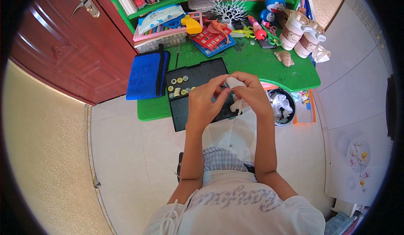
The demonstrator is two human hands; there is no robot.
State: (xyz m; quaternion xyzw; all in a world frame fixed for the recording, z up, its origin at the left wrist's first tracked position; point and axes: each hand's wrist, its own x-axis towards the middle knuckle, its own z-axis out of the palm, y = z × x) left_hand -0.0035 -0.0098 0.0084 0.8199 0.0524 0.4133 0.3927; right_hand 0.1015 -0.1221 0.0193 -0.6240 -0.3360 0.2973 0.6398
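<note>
Both my hands meet above an open black folding case [179, 113] at the near edge of the green desk. My left hand [205, 102] pinches a small round piece [227, 84], of which only a bluish-white edge shows between the fingertips. Against that piece my right hand [252, 92] presses a white wipe [236, 82], whose loose end hangs below the fingers. Several small round discs [180, 80], yellowish, white and blue, lie in the left part of the case. My hands hide part of the case's middle.
A blue zip pouch [145, 77] lies left of the case. Behind are red and blue card boards [214, 43], a white branching stand [229, 12] and scissors [271, 35]. Two lidded cups [293, 33] and a shell [285, 58] stand right. Below sits a waste bin [290, 119].
</note>
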